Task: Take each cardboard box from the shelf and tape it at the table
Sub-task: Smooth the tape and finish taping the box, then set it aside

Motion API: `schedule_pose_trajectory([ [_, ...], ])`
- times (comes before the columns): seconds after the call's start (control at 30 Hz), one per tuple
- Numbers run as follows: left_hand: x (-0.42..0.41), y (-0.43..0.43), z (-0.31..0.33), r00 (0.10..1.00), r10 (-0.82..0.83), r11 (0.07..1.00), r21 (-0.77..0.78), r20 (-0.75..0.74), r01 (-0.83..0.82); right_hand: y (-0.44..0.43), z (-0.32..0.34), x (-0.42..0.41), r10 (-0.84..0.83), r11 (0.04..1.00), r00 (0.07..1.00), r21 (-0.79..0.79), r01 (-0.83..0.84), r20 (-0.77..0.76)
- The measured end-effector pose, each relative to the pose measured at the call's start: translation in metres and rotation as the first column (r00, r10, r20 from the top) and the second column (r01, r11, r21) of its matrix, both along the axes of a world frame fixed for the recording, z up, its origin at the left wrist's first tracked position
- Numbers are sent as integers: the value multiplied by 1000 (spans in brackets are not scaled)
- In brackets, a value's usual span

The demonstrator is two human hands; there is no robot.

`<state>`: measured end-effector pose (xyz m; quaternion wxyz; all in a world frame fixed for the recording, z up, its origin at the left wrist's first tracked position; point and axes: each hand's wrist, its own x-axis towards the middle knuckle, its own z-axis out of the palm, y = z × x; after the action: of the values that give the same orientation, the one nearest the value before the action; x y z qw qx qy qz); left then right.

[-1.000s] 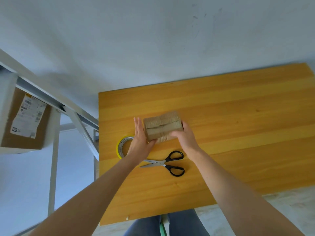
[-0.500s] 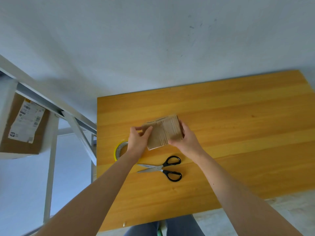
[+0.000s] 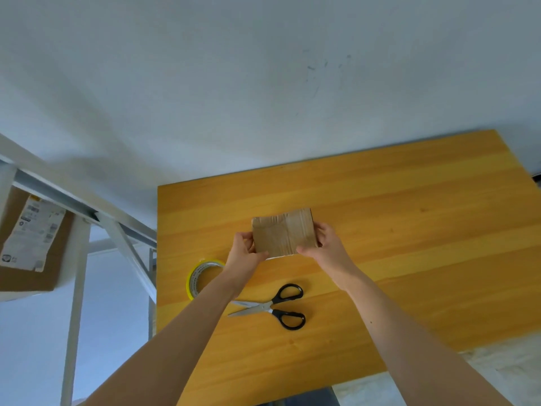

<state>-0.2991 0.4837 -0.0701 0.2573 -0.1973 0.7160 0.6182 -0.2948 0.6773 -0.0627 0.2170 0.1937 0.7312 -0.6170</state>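
A small brown cardboard box (image 3: 283, 232), wrapped in shiny tape, is held up over the wooden table (image 3: 409, 259) with a broad face toward me. My left hand (image 3: 244, 253) grips its left edge, thumb on the near lower corner. My right hand (image 3: 328, 247) grips the right edge, thumb on the near face. A roll of clear tape with a yellow core (image 3: 202, 278) lies on the table by my left forearm, partly hidden by it. Black-handled scissors (image 3: 275, 306) lie just nearer me.
A white metal shelf (image 3: 76, 276) stands left of the table. On it lies a larger cardboard box with a white shipping label (image 3: 29, 238). A pale wall rises behind the table. Floor shows at the lower right.
The box has been turned in both hands, from lying low with its taped seam up to standing with a broad face toward me. My left hand shifted from a flat palm to a grip.
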Motion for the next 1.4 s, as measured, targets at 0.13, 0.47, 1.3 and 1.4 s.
schedule_pose_trajectory([
  [0.13,-27,27,1,995,-69,997,-31,-71,67,21,5,-18,153,977,988,156,-149,-16],
  [0.47,-90,115,-1,949,-233,972,-89,-213,219,93,3,-79,329,809,927,559,-179,-179],
  [1.3,-114,134,40,904,-378,903,-293,-199,313,124,22,-99,370,583,912,808,-82,-174],
  [1.4,-95,116,61,894,-381,905,-292,-234,309,108,44,-78,326,593,923,804,-32,-204],
])
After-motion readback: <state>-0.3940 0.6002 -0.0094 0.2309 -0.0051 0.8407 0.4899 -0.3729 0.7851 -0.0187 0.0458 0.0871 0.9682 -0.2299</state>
